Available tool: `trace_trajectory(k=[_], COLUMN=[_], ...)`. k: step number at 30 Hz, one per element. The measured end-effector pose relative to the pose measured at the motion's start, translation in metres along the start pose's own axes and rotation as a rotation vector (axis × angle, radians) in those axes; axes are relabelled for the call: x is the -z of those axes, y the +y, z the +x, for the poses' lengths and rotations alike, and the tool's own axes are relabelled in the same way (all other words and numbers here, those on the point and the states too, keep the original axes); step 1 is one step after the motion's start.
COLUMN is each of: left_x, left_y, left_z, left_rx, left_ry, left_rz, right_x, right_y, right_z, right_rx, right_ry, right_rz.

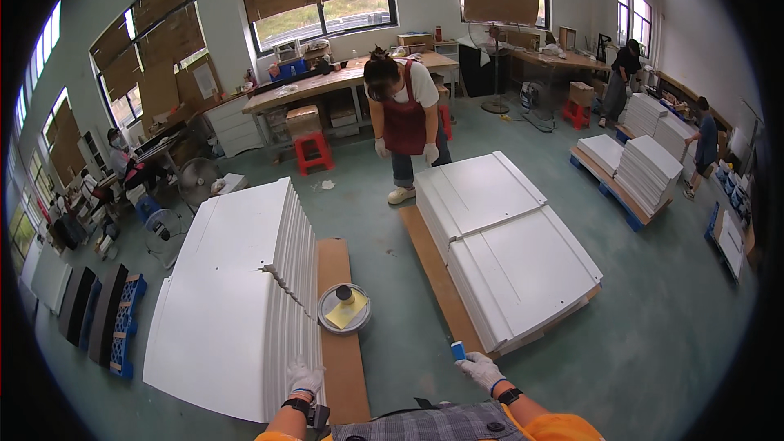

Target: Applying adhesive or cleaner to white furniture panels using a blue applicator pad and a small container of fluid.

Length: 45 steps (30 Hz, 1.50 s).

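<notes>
My left hand [304, 379], in a white knit glove, rests against the near end of a tall stack of white panels [224, 278] at the left. Its fingers look spread and hold nothing that I can see. In my right hand [482, 371], gloved too, is a small blue-and-white block [458, 350], gripped by the fingers. That hand is just in front of the lower corner of a second stack of white panels [523, 265], which sits on brown board. Between the stacks a round grey tub [333, 318] carries a yellow sheet [346, 310] and a dark round piece [345, 293].
Facing me, a co-worker in a red apron [404, 118] leans beside the right stack. Behind are a workbench [327, 86] and a red stool [313, 151]. Loaded blue pallets [611, 194] stand at the right, near two more people. Fans [166, 235] stand at the left.
</notes>
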<state>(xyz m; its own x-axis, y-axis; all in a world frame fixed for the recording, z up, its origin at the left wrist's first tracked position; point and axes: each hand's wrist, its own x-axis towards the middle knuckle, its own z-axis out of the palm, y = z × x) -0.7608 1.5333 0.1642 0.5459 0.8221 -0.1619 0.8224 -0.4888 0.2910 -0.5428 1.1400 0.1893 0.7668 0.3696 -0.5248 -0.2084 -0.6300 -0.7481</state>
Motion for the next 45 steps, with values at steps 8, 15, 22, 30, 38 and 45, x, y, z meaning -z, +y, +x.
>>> trace_trajectory(k=[8, 15, 22, 30, 38, 45], left_x=[0.047, 0.037, 0.053, 0.047, 0.047, 0.076], left_y=[-0.106, -0.115, -0.109, -0.132, -0.143, -0.127], left_z=[-0.020, -0.023, -0.011, 0.008, 0.019, 0.019], left_rx=[0.644, 0.616, 0.601, 0.539, 0.528, 0.538], left_ry=[-0.090, -0.124, -0.136, -0.159, -0.081, -0.093], left_rz=[0.011, 0.108, 0.101, 0.244, 0.170, 0.074], right_x=[-0.003, 0.000, -0.016, -0.017, -0.015, -0.027], right_y=[0.133, 0.177, 0.134, 0.098, 0.119, 0.101], right_z=[0.005, -0.009, -0.007, -0.013, -0.010, -0.007], right_rx=[-0.276, -0.336, -0.246, -0.167, -0.222, -0.188], right_ry=[0.201, 0.244, 0.285, 0.251, 0.272, 0.204], right_rz=[-0.254, -0.297, -0.206, -0.306, -0.315, -0.356])
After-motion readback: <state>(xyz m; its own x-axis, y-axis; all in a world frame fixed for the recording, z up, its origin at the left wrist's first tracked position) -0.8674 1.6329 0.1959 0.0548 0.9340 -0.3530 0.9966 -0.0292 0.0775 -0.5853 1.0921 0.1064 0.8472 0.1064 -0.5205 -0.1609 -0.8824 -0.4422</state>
